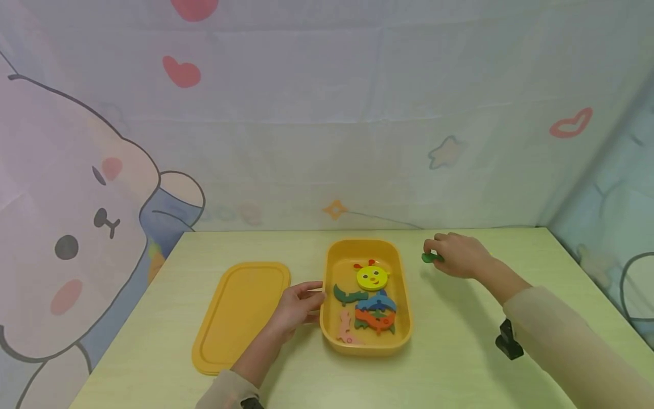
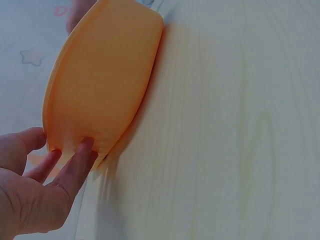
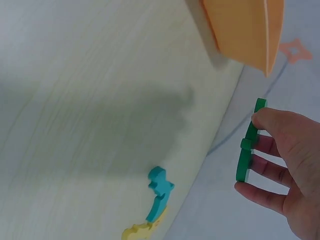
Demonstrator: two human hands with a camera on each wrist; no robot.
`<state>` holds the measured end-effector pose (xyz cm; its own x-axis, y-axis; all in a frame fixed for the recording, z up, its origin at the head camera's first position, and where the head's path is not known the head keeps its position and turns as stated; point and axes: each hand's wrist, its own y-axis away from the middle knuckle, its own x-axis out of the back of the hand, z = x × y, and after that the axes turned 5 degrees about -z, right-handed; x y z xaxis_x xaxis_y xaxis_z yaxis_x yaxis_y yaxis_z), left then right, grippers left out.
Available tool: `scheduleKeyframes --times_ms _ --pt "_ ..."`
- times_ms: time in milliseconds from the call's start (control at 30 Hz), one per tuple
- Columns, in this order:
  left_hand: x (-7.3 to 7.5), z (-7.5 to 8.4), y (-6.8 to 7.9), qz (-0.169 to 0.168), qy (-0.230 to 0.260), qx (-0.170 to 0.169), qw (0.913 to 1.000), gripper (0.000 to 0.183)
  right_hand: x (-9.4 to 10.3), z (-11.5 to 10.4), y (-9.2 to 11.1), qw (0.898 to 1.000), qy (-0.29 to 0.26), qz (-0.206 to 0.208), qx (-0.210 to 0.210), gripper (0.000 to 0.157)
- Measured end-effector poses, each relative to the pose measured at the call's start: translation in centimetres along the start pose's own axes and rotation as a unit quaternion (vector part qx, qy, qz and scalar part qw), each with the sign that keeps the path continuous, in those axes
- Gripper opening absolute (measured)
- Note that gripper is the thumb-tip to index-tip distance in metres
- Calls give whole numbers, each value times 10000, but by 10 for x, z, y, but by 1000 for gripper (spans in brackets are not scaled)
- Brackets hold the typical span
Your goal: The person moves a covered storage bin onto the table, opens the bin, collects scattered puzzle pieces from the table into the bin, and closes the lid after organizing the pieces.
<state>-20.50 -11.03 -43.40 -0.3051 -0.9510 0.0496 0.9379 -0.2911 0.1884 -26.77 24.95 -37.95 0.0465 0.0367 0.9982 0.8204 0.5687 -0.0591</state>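
A yellow-orange plastic bin (image 1: 365, 347) stands on the table, with several wooden puzzle pieces inside. Among them are a smiling yellow head piece (image 1: 372, 278), a dark green curved piece (image 1: 349, 295), a blue piece (image 1: 378, 301), an orange piece (image 1: 375, 319) and a pink piece (image 1: 346, 329). My left hand (image 1: 297, 307) touches the bin's left side, its fingers (image 2: 82, 150) extended against the outer wall and thumb at the rim. Right of the bin, above the table, my right hand (image 1: 457, 255) pinches a green puzzle piece (image 3: 246, 155) between thumb and fingers.
A flat yellow lid (image 1: 245, 312) lies left of the bin. In the right wrist view, a teal piece (image 3: 159, 192) and a yellow piece (image 3: 139, 231) lie on the table. A printed cloth (image 1: 306, 142) hangs behind the table's back edge.
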Motion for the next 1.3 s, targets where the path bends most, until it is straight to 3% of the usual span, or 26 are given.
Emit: scheduleKeyframes --times_ms 267,600,933,1300 --pt "2 -7 -3 15 47 -40 10000 44 8 -10 -13 9995 160 176 187 14" --pt "2 -8 -4 46 54 -19 10000 43 16 -26 -25 9994 213 -17 279 13" --pt "-3 12 10 28 14 2 10000 41 25 -45 -36 9985 286 -184 436 15" --pt "1 -6 -2 113 -25 -16 9999 44 26 -64 -43 9949 551 -5 846 15"
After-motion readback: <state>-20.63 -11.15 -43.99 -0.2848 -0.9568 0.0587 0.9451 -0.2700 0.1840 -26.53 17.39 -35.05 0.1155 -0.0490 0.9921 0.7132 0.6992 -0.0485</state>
